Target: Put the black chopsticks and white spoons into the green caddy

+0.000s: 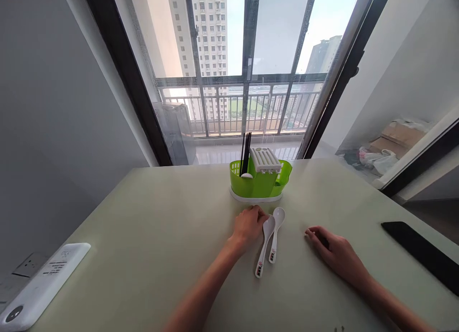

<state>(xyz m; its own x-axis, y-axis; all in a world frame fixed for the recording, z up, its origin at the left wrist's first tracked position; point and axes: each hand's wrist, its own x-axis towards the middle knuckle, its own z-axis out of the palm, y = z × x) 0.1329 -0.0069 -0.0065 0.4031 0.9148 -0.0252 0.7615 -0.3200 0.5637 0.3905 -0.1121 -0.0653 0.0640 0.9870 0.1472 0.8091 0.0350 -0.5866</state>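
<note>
I have the left hand (pixel 249 225) stretched forward over the pale table (pixel 161 236), back of the hand uppermost, forearm slanting in from the bottom of the view, fingertips at the bowl of the nearer white spoon (pixel 264 248); whether that grip is pinching the rim or only touching it, I cannot tell; the right hand (pixel 335 253) rests to the other side, fingers loosely curled, its grip released and holding nothing, well apart from the spoons; the nearer spoon lies flat on the table between my two hands, a second white spoon (pixel 275 236) close along its right side, both handles pointing back towards me with printed marks near their ends; just beyond the left hand stands a green cutlery caddy (pixel 256 186) on a white base, blocking the way straight ahead, with black chopsticks (pixel 245 155) upright in its left compartment and a white slotted rack (pixel 265 160) on top; a flat black object (pixel 421 253) lies at far right, a long white device (pixel 46 284) at far left; behind the table, glass doors (pixel 229 79) face a tower block (pixel 210 36).
</note>
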